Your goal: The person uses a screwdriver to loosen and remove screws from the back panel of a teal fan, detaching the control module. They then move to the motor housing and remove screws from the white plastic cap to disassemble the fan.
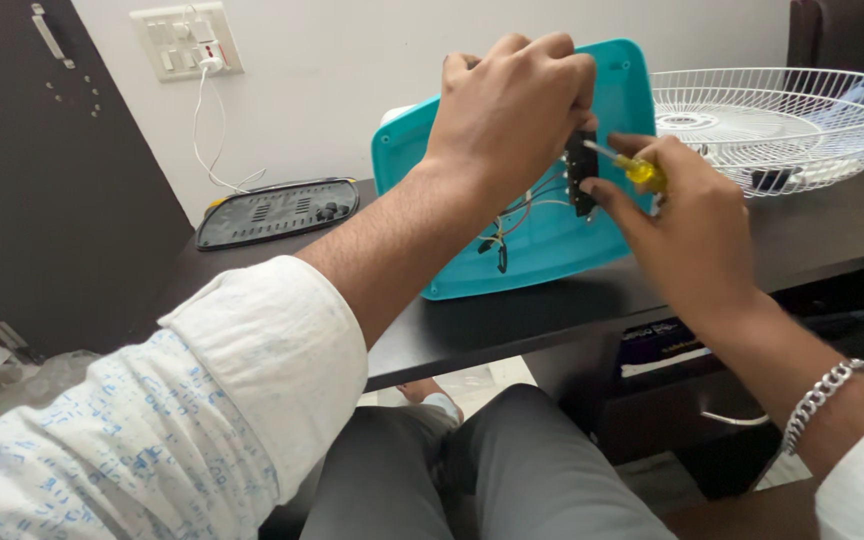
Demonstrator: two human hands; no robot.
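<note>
A black grille panel [277,211] is left lying far left on the dark table [512,310]. The teal housing [532,235] is stood on edge there, clenched at its top by the left hand [507,110]. The yellow-handled screwdriver [630,166] is pinched by the right hand [687,225] against the black switch block [580,172]; a slip could nick the loose wires [517,220]. A white fan guard [777,125] is crowded close on the right.

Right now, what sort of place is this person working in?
Probably a room at home, used as a repair spot: a dark desk, a wall switchboard with a charger plugged in, and a white wire fan guard beside the teal plastic cover being worked on.
</note>
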